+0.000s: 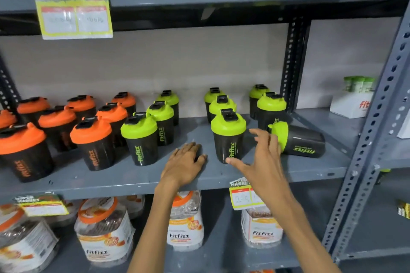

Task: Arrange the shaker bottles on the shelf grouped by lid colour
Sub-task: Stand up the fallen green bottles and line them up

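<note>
Several black shaker bottles with orange lids (91,130) stand grouped at the left of the grey shelf (133,179). Bottles with green lids (138,127) stand in the middle and right. One green-lid bottle (299,141) lies on its side at the right, lid pointing left. My left hand (185,161) rests flat on the shelf, fingers apart, between two upright green-lid bottles. My right hand (264,159) hovers open, fingers spread, between the front green-lid bottle (228,137) and the fallen one, holding nothing.
A perforated black upright (292,61) stands behind the right bottles. A white box with green tubes (352,99) sits on the neighbouring shelf. Clear jars with orange lids (104,232) fill the shelf below. Price tags (75,8) hang from the shelf edges.
</note>
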Demonstrator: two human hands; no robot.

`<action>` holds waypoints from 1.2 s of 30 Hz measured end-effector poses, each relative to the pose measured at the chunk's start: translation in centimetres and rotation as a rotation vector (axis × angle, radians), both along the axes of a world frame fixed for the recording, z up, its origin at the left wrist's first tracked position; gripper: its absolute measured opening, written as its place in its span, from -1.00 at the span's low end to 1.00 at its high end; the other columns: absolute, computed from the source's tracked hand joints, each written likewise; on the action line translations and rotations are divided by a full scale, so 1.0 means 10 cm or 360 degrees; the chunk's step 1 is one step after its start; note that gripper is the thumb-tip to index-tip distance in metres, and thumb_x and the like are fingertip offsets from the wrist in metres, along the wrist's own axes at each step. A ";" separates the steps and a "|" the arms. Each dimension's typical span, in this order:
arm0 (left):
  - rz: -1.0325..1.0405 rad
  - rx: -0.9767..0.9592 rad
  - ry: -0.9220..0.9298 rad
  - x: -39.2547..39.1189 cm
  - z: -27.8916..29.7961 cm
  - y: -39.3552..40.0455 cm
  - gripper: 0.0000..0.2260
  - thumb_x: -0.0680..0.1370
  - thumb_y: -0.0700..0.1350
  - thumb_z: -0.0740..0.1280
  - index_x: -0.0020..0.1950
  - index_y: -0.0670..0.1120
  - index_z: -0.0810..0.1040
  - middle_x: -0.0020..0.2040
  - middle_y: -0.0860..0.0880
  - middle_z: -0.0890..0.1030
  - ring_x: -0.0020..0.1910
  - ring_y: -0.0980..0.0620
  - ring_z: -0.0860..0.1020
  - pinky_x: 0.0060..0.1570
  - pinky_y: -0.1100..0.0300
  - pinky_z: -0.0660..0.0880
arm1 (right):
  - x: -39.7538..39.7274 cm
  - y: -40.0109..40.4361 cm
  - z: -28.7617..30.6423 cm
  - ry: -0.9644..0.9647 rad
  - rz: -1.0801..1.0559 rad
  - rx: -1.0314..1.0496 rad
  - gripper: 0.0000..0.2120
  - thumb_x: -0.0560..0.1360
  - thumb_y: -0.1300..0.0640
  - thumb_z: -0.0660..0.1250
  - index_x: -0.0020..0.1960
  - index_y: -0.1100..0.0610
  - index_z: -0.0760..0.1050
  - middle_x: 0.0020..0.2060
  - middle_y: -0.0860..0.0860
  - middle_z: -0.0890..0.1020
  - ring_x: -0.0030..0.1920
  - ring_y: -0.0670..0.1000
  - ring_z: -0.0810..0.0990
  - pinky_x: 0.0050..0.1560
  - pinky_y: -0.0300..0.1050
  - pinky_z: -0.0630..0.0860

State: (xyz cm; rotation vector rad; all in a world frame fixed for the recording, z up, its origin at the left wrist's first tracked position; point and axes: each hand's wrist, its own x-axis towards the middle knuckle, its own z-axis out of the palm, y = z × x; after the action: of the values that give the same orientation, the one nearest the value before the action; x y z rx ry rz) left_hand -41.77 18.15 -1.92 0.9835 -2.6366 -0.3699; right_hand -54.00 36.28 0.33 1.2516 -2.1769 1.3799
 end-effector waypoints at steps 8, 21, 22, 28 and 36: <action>-0.0001 0.0013 -0.0047 0.01 0.04 0.05 -0.45 0.68 0.17 0.07 0.62 -0.04 0.18 0.65 -0.01 0.13 0.64 0.01 0.09 0.61 0.01 -0.02 | -0.61 0.17 0.35 0.0680 -0.0548 0.0910 -0.03 0.36 0.32 0.44 0.58 0.23 -0.09 0.49 0.32 0.11 0.50 0.42 0.02 0.47 0.26 0.14; 0.0010 0.0014 -0.0031 0.01 0.04 0.05 -0.45 0.67 0.18 0.08 0.62 -0.01 0.19 0.65 0.02 0.14 0.63 0.02 0.11 0.61 0.00 0.02 | -0.98 0.28 0.33 0.0654 -0.0442 0.0983 -0.14 0.33 0.14 0.49 0.50 0.23 0.13 0.32 0.16 0.41 0.33 0.22 0.39 0.32 0.05 0.34; 0.0009 0.0015 -0.0030 0.01 0.04 0.05 -0.45 0.67 0.18 0.08 0.62 -0.01 0.18 0.65 0.02 0.14 0.63 0.02 0.11 0.61 0.00 0.02 | -0.98 0.30 0.34 0.0552 -0.0345 0.0852 -0.13 0.31 0.14 0.50 0.49 0.21 0.15 0.32 0.16 0.41 0.32 0.23 0.39 0.30 0.05 0.35; 0.0011 -0.0010 -0.0010 0.01 0.03 0.03 -0.45 0.67 0.18 0.09 0.61 -0.02 0.22 0.64 0.00 0.19 0.61 -0.01 0.18 0.59 -0.02 0.08 | -1.04 0.25 0.28 -0.0227 0.0214 -0.0175 -0.18 0.20 0.14 0.60 0.37 0.07 0.32 0.12 -0.07 0.56 0.10 -0.07 0.50 0.06 -0.26 0.38; 0.0034 -0.0009 0.0004 0.00 0.04 0.05 -0.46 0.66 0.19 0.11 0.59 0.00 0.25 0.63 0.01 0.22 0.59 -0.03 0.23 0.58 -0.02 0.13 | -1.22 0.15 0.05 -0.0567 0.0240 -0.0347 -0.28 0.20 -0.04 0.56 0.30 -0.09 0.35 -0.02 -0.33 0.55 -0.03 -0.46 0.52 -0.09 -0.43 0.44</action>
State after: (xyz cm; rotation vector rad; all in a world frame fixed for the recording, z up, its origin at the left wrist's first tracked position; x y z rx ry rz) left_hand -41.75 18.70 -1.47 1.0079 -2.6210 -0.3581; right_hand -66.22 37.77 0.86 1.1819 -2.1024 1.9739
